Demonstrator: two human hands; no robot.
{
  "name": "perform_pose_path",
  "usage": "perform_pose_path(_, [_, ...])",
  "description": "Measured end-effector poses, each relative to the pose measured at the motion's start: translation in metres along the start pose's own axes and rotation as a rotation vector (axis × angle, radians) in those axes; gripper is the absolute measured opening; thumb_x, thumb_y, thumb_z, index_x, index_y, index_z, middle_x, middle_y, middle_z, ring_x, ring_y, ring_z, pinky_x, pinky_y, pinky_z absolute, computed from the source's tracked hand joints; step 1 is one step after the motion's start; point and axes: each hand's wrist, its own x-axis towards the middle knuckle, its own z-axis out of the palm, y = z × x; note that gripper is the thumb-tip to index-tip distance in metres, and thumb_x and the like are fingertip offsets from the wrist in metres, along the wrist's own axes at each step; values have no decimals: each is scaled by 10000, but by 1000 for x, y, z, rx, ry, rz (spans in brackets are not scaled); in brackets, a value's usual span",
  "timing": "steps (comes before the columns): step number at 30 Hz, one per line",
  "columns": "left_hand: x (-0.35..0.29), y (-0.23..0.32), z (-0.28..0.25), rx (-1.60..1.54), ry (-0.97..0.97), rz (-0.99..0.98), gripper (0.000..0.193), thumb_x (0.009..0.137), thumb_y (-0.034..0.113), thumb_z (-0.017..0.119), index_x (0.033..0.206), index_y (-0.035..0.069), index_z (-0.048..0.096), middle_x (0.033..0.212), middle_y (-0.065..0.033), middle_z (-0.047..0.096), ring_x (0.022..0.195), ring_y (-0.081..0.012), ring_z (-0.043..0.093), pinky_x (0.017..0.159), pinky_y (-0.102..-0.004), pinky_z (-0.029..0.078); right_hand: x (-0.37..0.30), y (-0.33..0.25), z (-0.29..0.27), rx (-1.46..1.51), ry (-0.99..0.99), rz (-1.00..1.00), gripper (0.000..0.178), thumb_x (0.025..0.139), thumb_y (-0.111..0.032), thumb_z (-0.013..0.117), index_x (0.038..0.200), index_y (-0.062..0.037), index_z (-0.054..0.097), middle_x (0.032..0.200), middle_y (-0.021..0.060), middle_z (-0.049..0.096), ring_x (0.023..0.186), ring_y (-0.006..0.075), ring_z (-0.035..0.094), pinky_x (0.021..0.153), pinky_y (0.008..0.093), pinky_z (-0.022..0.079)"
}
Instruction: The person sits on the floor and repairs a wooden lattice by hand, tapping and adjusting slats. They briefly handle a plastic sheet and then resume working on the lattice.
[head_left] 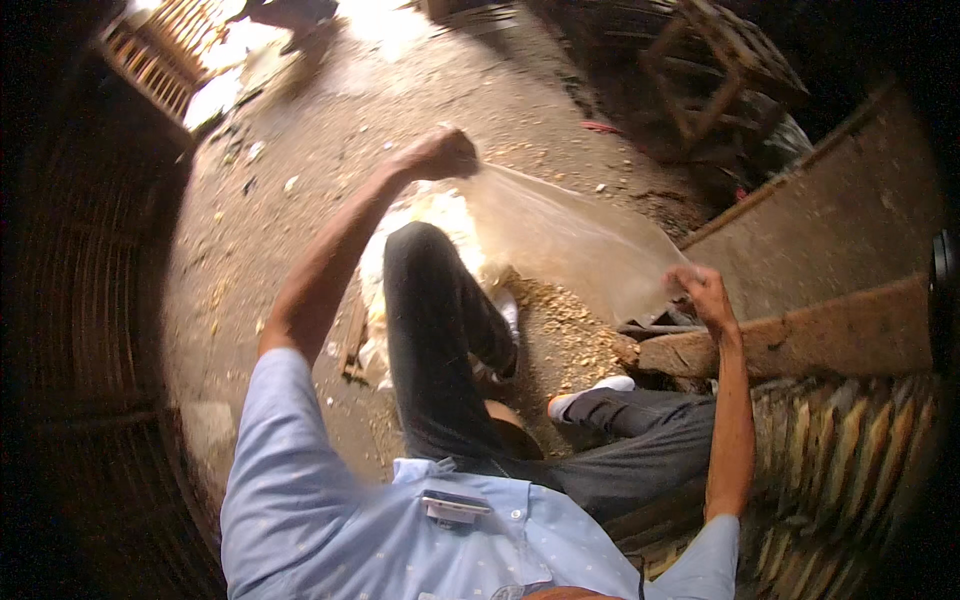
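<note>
A thin, clear plastic sheet or bag [575, 235] is stretched between my two hands, above the ground beyond my knees. My left hand [447, 153], arm reaching far forward, is closed in a fist on its far left corner. On the right, and closer to my body, my right hand [703, 295] pinches the other end; motion blurs its fingers a little. Below the plastic and beside my raised left knee lies a bright whitish heap [430, 212], too overexposed to make out. Small yellowish-brown chips [572, 335] are spread over the ground between my feet.
A wooden board [820, 230] stands at an angle on the right, above a thick plank [800, 330]. Ridged, stacked material [830, 470] lies near my right elbow. A wooden frame [715, 75] stands at the back right, a slatted crate [160, 60] at the back left.
</note>
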Motion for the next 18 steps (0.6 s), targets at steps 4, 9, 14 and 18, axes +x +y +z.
perform_pose_path(4, [2,22,-46,-60,133,-11,176,895,171,720,940,3,746,849,-95,740,824,-155,712,730,-310,575,8,-39,-21,34,194,-95,300,918,-253,731,1121,-33,721,910,16,733,839,138,679,699,338,547])
perform_pose_path(9, [17,57,-67,-233,266,172,96,885,69,719,962,17,744,876,-53,734,837,-148,697,784,-309,587,13,-77,11,-253,705,-590,348,854,-159,763,1178,-45,703,929,99,755,816,236,715,733,402,561])
perform_pose_path(14, [28,41,-64,-168,229,223,143,904,119,722,965,-9,738,835,-66,728,723,-110,679,657,-284,579,76,-33,27,-712,198,-348,455,889,-246,695,1294,-58,606,928,184,722,833,307,709,771,459,546])
perform_pose_path(18, [-5,25,-108,-210,282,156,151,903,121,719,980,-7,737,872,-72,736,728,-117,679,641,-289,569,97,-68,91,-432,248,-451,709,840,-515,733,1298,-5,551,1198,256,630,1041,365,655,872,468,538])
